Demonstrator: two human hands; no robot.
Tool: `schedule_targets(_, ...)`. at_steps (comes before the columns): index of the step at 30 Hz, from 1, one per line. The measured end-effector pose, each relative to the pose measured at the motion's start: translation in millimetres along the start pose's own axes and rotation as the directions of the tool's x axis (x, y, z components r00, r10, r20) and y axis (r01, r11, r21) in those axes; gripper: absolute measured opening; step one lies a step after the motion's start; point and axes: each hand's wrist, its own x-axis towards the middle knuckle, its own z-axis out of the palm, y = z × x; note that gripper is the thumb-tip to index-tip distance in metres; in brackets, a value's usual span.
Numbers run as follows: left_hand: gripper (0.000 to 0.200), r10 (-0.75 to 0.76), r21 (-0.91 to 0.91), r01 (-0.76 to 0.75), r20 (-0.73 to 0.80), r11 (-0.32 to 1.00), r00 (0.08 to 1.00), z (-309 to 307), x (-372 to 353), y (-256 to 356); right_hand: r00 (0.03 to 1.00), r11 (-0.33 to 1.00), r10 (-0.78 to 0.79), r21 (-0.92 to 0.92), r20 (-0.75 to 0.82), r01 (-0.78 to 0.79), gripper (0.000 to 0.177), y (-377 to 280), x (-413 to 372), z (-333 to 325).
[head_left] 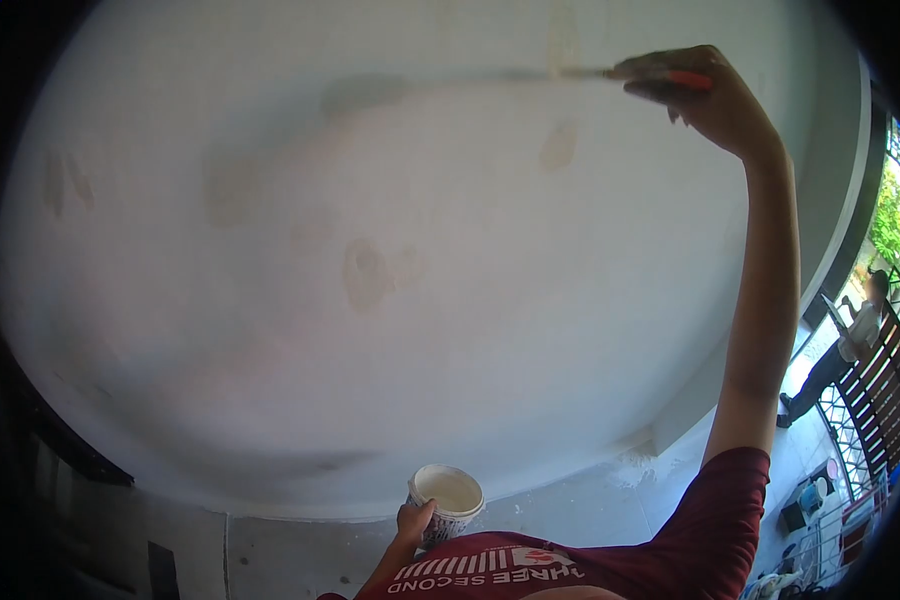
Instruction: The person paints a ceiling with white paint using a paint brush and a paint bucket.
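High on the pale wall, my right hand is closed around the red handle of a putty knife. Its thin blade is seen edge-on, pointing left and close to the wall by a faint yellowish streak. Low in front of my body, my left hand grips a white plastic bucket, thumb over the rim. Off-white filler shows inside the bucket. Its lower part is hidden behind my shirt.
Beige patches dot the wall. At the far right a person stands near a dark slatted gate. Several containers and a metal rack are on the grey floor at lower right.
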Motion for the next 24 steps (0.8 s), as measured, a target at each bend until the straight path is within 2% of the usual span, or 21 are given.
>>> schedule_targets(2,0.044,0.004,-0.021,-0.004,-0.004,1.000,1.000,4.1,9.0,-11.4,0.970,0.993,-0.120,-0.029,-0.212,0.116,0.024,17.0,3.3,4.1)
schedule_targets(3,0.044,0.000,-0.033,0.000,0.012,0.999,1.000,4.4,12.9,-13.9,0.972,0.998,-0.061,-0.023,-0.225,0.057,0.021,11.5,2.8,3.1)
schedule_targets(6,0.046,-0.019,0.028,0.019,0.012,0.999,1.000,1.3,7.7,-9.5,0.994,0.995,-0.094,-0.029,-0.063,0.092,0.020,18.9,-1.0,15.8)
schedule_targets(7,0.047,-0.024,0.059,0.024,0.004,0.998,1.000,0.9,1.9,-1.4,0.994,0.995,0.071,0.063,0.078,-0.076,0.019,11.6,-5.3,15.9)
schedule_targets(10,0.051,0.069,0.145,-0.062,-0.045,0.987,0.997,2.8,12.3,-13.9,0.983,0.986,0.151,0.055,0.108,-0.158,0.020,1.5,-12.6,4.8)
schedule_targets(11,0.051,0.048,0.126,-0.042,-0.044,0.991,0.998,4.2,19.4,-21.4,0.987,0.989,0.138,0.030,0.087,-0.142,0.021,6.0,-14.9,-0.4)
schedule_targets(14,0.053,0.003,0.116,0.002,-0.045,0.993,0.999,7.4,23.0,-20.6,0.989,0.994,-0.018,0.106,-0.148,0.033,0.021,20.7,-10.4,-8.1)
schedule_targets(15,0.054,0.003,0.143,0.004,-0.051,0.990,0.999,3.1,0.7,0.7,0.969,0.995,-0.075,0.046,-0.235,0.088,0.021,21.5,-6.9,-9.8)
schedule_targets(16,0.055,0.001,0.172,0.008,-0.056,0.985,0.998,0.6,-11.8,11.3,0.955,0.995,-0.084,0.028,-0.284,0.096,0.021,20.1,-2.9,-8.8)
schedule_targets(18,0.057,0.037,0.204,-0.020,-0.079,0.979,0.996,5.3,12.8,-12.8,0.919,0.994,-0.105,-0.012,-0.379,0.109,0.022,15.8,8.0,-6.7)
schedule_targets(19,0.059,0.055,0.221,-0.034,-0.089,0.975,0.994,7.7,26.1,-25.4,0.917,0.989,-0.145,-0.085,-0.371,0.122,0.025,21.0,15.0,-4.0)
schedule_targets(22,0.061,0.071,0.222,-0.054,-0.067,0.974,0.995,9.4,45.3,-44.3,0.841,0.920,-0.385,-0.226,-0.380,0.319,0.024,16.6,34.3,9.3)
schedule_targets(23,0.061,0.057,0.191,-0.045,-0.056,0.980,0.997,11.3,51.8,-49.8,0.893,0.951,-0.296,-0.192,-0.338,0.242,0.023,10.5,35.0,12.8)
schedule_targets(24,0.061,0.043,0.161,-0.035,-0.045,0.986,0.998,13.4,57.5,-54.7,0.876,0.939,-0.332,-0.209,-0.349,0.272,0.023,16.4,35.9,17.3)
